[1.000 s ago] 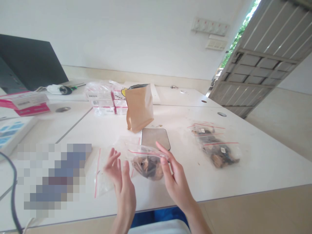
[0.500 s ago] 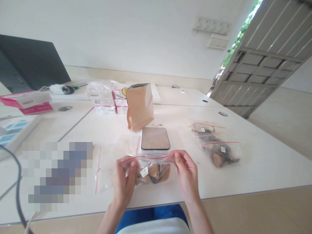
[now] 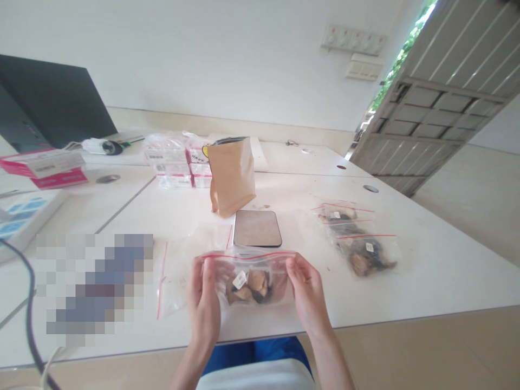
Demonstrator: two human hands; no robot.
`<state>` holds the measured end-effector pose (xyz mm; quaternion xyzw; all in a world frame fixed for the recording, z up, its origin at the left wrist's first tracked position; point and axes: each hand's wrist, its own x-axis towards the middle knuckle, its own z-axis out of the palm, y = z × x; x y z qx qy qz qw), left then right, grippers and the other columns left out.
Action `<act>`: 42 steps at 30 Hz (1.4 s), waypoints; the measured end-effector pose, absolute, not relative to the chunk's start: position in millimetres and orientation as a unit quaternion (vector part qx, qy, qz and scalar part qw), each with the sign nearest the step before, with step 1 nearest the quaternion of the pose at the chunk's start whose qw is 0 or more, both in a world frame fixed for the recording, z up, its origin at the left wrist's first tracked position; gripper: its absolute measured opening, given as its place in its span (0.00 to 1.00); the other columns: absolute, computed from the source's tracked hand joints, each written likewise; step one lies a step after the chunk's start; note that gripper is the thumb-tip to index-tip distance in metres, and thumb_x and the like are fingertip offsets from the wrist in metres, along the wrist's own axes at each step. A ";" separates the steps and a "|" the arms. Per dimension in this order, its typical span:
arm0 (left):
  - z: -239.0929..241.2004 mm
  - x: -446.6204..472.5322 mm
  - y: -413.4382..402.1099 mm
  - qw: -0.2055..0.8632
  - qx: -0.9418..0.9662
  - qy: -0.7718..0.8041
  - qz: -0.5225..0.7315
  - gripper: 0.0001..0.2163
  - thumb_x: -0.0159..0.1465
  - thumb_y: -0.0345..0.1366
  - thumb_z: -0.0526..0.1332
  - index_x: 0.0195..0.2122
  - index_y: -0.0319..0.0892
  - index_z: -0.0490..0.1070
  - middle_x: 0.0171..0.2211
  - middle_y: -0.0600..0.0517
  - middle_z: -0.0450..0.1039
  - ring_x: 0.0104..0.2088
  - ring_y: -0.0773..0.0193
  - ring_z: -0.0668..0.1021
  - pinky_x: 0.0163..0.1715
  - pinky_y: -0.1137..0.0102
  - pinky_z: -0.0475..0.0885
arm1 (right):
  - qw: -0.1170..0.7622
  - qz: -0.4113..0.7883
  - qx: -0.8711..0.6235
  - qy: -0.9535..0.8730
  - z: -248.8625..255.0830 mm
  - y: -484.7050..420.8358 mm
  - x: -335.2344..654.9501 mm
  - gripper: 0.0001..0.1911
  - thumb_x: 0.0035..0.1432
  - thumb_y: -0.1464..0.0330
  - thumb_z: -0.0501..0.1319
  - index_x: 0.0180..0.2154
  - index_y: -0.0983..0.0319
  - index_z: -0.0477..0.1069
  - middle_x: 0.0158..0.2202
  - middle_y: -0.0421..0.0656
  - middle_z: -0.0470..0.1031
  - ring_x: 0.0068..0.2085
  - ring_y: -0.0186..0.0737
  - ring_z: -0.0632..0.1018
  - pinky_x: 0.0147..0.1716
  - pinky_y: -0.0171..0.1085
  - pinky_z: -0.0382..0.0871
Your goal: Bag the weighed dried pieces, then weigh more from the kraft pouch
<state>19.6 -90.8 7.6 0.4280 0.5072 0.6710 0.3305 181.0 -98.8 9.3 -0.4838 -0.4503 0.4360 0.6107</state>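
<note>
A clear zip bag with a red strip along its top is held up between my two hands, just above the table's near edge. Brown and dark dried pieces, which look like dried mushrooms, lie inside with a small white packet. My left hand pinches the bag's left upper corner, thumb in front. At the right upper corner, my right hand grips with thumb and fingers. Right behind the bag sits a flat square scale with nothing on its plate.
Flat zip bags lie left of my hands. Filled zip bags overlap on the right. A brown paper bag stands behind the scale, beside wrapped pink-and-white boxes. A blurred-out patch covers something at left.
The zip bag's top edge is pulled straighter and flatter between my hands. My left thumb has shifted left along the bag, and the dried pieces have settled toward the left.
</note>
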 end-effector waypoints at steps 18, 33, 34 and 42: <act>-5.4 6.3 -76.6 0.403 0.512 0.526 0.547 0.19 0.61 0.53 0.56 0.30 0.41 0.74 0.27 0.53 0.75 0.30 0.65 0.72 0.31 0.75 0.66 | 0.646 0.204 -0.575 -0.459 -1.3 -94.1 185.0 0.22 0.62 0.53 0.52 0.23 0.61 0.65 0.18 0.38 0.71 0.23 0.33 0.72 0.27 0.31 0.67; 0.4 7.2 -77.1 0.407 0.463 0.538 0.575 0.19 0.57 0.52 0.61 0.33 0.40 0.75 0.31 0.48 0.79 0.32 0.61 0.79 0.34 0.71 0.73 | 0.642 0.287 -0.570 -0.424 -9.2 -90.0 198.8 0.17 0.54 0.54 0.61 0.31 0.62 0.72 0.30 0.45 0.79 0.33 0.42 0.79 0.33 0.36 0.73; -0.5 6.1 -77.3 0.398 0.471 0.541 0.573 0.18 0.58 0.52 0.60 0.34 0.40 0.76 0.32 0.48 0.79 0.34 0.61 0.79 0.37 0.70 0.73 | 0.643 0.285 -0.571 -0.423 -8.2 -90.6 199.0 0.18 0.55 0.54 0.60 0.31 0.62 0.73 0.30 0.45 0.80 0.33 0.42 0.79 0.33 0.36 0.73; -4.6 8.3 -81.3 0.333 0.504 0.590 0.536 0.19 0.60 0.54 0.56 0.36 0.42 0.73 0.36 0.48 0.78 0.37 0.58 0.78 0.38 0.67 0.70 | 0.647 0.250 -0.579 -0.427 -8.6 -93.7 196.9 0.18 0.56 0.53 0.59 0.32 0.63 0.72 0.30 0.46 0.78 0.33 0.41 0.78 0.35 0.37 0.71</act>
